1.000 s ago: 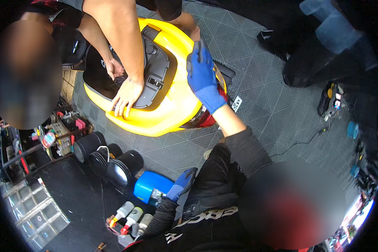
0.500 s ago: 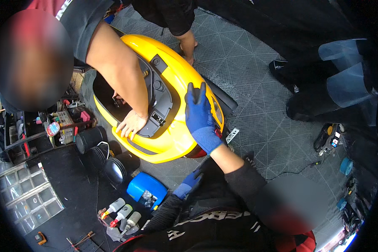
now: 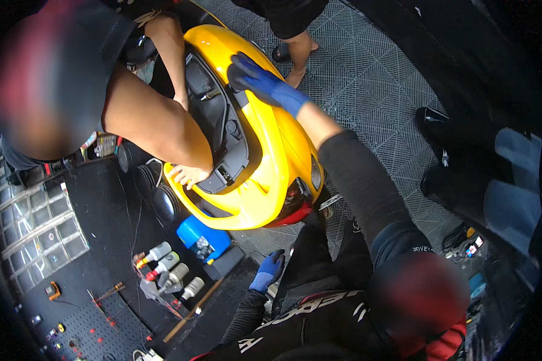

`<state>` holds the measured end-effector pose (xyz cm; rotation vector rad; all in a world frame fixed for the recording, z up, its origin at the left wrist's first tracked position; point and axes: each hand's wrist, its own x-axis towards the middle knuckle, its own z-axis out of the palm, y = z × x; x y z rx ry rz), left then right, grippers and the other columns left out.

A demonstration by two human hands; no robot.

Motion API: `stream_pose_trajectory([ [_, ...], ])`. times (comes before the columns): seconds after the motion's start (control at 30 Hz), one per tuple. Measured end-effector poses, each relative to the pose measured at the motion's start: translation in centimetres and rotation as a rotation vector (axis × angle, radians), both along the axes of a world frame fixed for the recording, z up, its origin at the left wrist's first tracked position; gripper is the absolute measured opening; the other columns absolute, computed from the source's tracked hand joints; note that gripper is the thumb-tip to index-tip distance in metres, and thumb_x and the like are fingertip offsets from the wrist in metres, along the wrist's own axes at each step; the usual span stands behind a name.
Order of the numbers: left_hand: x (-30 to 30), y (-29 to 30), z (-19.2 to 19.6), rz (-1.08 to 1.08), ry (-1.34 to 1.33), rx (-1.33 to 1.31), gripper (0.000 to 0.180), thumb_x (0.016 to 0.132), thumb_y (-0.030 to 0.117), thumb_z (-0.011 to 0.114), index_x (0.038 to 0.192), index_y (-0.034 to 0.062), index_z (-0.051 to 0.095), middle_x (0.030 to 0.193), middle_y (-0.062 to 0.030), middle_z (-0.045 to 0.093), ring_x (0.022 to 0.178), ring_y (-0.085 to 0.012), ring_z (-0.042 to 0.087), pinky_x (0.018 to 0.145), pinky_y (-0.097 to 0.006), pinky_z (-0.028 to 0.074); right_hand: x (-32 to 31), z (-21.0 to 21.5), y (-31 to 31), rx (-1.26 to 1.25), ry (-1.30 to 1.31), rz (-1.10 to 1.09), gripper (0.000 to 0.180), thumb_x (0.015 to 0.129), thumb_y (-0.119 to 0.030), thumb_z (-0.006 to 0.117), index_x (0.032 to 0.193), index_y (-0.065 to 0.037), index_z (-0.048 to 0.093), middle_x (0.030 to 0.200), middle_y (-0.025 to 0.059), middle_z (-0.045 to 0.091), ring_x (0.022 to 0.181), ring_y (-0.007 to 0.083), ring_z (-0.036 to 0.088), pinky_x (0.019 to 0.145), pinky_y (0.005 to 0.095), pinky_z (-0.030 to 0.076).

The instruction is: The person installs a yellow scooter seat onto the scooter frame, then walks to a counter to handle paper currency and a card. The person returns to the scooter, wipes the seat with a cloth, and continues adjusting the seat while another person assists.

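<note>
My right hand (image 3: 259, 83), in a dark blue glove, lies with its fingers stretched over the side panel of a yellow scooter body (image 3: 280, 147). It holds nothing, and its fingers are slightly blurred. Low beside my body, my left hand (image 3: 268, 272), also gloved, hangs with fingers loosely extended and nothing visible in it. A black compartment (image 3: 223, 138) shows within the yellow bodywork. Across it leans another person; one bare hand (image 3: 190, 174) of theirs rests at the compartment's near edge, and their other forearm reaches in, its hand hidden. A red tail light (image 3: 292, 215) faces me.
Left of me are a blue bin (image 3: 203, 239), several nozzle bottles (image 3: 164, 262) and a clear-drawer organizer (image 3: 45, 219). A bystander's legs (image 3: 298, 54) stand beyond the scooter on grey floor tiles (image 3: 367, 78). Another person's dark-clothed legs (image 3: 464, 180) are at right.
My right hand has slid forward and left along the yellow panel, away from the tail. The other person's second arm now shows farther forward. The whole view has shifted.
</note>
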<state>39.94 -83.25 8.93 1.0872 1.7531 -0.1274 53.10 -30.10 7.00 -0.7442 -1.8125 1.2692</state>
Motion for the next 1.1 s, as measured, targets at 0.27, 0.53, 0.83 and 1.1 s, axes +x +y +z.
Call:
stream_pose_trajectory([
  [0.27,10.5,-0.9,-2.1,0.049,-0.088,-0.069,0.041,0.094,0.028,0.051,0.127,0.0042,0.055,0.122,-0.0265,0.056,0.113,-0.0421,0.053,0.097,-0.045,0.043,1.2,-1.3,-1.5,0.427,0.003,-0.129,0.052,0.087,-0.022,0.060,0.135,-0.009,0.047,0.146,0.0206,0.035,0.135,0.0433,0.032,0.113,0.0481,0.025],
  [0.53,10.4,-3.6,-4.7,0.284,-0.094,0.004,0.041,0.095,0.025,0.050,0.127,0.0002,0.053,0.122,-0.0256,0.057,0.116,-0.0409,0.052,0.099,-0.042,0.042,6.2,0.9,-7.9,0.606,-0.301,0.078,0.052,0.092,-0.034,0.050,0.142,-0.019,0.043,0.148,0.0128,0.037,0.137,0.0385,0.030,0.112,0.0511,0.022],
  [0.83,10.2,-16.3,-9.5,0.345,-0.125,0.013,0.040,0.093,0.029,0.050,0.125,0.0043,0.056,0.124,-0.0238,0.056,0.114,-0.0398,0.053,0.098,-0.044,0.043,1.0,7.7,-33.3,0.480,-0.860,0.296,0.071,0.083,-0.039,0.057,0.140,-0.001,0.037,0.147,0.0195,0.035,0.137,0.0377,0.029,0.113,0.0558,0.016],
  [1.1,6.1,-28.6,-10.7,1.121,-0.479,0.146,0.033,0.097,0.016,0.043,0.124,0.0018,0.057,0.120,-0.0164,0.060,0.107,-0.0270,0.060,0.092,-0.036,0.047,-14.6,4.3,-38.4,0.696,-0.785,-0.204,0.073,0.085,-0.033,0.056,0.139,0.010,0.031,0.149,0.0278,0.026,0.138,0.0411,0.025,0.115,0.0523,0.016],
])
